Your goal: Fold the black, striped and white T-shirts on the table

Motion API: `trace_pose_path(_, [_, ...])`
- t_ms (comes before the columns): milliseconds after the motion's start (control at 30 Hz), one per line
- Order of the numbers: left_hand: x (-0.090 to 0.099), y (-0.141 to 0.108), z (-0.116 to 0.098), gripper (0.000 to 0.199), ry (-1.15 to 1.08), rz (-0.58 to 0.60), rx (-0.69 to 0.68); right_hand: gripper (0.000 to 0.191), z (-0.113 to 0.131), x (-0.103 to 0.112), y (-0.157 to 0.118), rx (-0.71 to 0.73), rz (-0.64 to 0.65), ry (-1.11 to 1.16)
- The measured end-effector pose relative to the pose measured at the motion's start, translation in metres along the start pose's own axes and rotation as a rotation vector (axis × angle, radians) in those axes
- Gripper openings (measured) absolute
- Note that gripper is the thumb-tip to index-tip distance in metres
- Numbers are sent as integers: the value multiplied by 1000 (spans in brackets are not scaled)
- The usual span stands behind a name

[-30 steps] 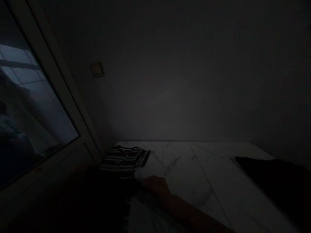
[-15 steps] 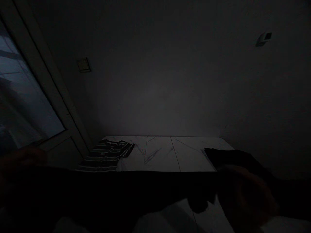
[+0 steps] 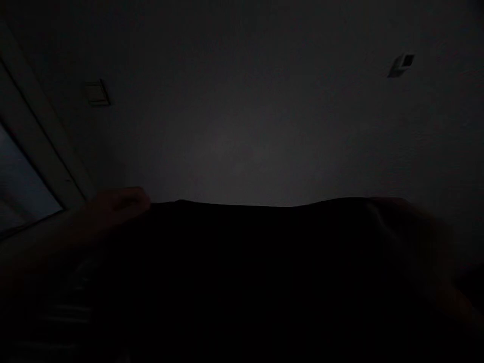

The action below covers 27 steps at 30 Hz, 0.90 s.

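Once raised higher, now spreading dark cloth (image 3: pixel 257 282) between left hand (image 3: pixel 123 199) and right hand (image 3: pixel 412 222), clamped apart on its edge, hiding the table.

Right hand (image 3: pixel 412 217) is motion-blurred, finger outlines smeared. Black cloth (image 3: pixel 257 272) between the hands is cut off by the bottom edge, folds lost in the dark; view behind it is blocked. Striped fabric (image 3: pixel 68 313) below left hand (image 3: pixel 123 200) is mostly swallowed by shadow. Door (image 3: pixel 41 143) left of that hand is cropped. Fixture (image 3: pixel 401 65) above right hand is too dim to be identified.
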<state>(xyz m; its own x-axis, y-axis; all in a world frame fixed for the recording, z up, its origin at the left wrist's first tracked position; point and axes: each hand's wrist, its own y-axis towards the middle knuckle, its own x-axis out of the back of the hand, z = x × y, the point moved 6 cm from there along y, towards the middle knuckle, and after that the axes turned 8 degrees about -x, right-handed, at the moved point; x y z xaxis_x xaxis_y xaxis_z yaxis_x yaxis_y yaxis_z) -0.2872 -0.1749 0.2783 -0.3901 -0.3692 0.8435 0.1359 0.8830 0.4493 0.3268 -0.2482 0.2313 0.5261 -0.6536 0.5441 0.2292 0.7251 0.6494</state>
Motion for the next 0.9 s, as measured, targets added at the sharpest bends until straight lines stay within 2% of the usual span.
trace_pose_path(67, [-49, 46, -19, 43, -96, 165, -59, 37, -10, -69, 50, -16, 64, -41])
trace_pose_path(133, [-113, 82, -26, 37, -145, 225, -87, 32, -26, -148, 83, -20, 181, -85])
trace_pose_path(167, [-148, 96, -24, 32, -141, 234, -98, 32, -36, -187, 90, -16, 248, -100])
trace_pose_path(233, [-218, 114, -9, 22, -94, 273, -73, 35, -59, -256, 88, -6, 402, -164])
trace_pose_path(300, [-278, 124, 10, 17, -58, 321, -51, 37, -82, -306, 75, -8, 510, -227])
trace_pose_path(333, [-301, 128, 20, 16, -39, 342, -38, 38, -92, -325, 70, -16, 542, -250])
trace_pose_path(400, [-334, 137, 36, 16, 8, 364, -8, 36, -109, -351, 63, -41, 571, -277])
trace_pose_path(467, [-352, 146, 47, 18, 64, 366, 29, 35, -121, -371, 65, -68, 583, -301])
trace_pose_path(567, [-364, 160, 55, 23, 121, 308, 100, 35, -133, -394, 77, -127, 591, -348])
trace_pose_path(667, [-359, 168, 54, 25, 107, 118, 141, 33, -136, -401, 88, -203, 539, -389])
trace_pose_path(733, [-348, 162, 47, 26, 69, -21, 116, 35, -128, -392, 88, -178, 475, -378])
trace_pose_path(800, [-337, 140, 38, 27, 10, -25, 45, 37, -113, -373, 75, -89, 446, -310])
trace_pose_path(833, [-333, 120, 33, 26, -27, 33, -5, 36, -104, -360, 61, -43, 459, -258])
trace_pose_path(900, [-324, 64, 23, 24, -99, 202, -132, 32, -90, -326, 20, 21, 535, -135])
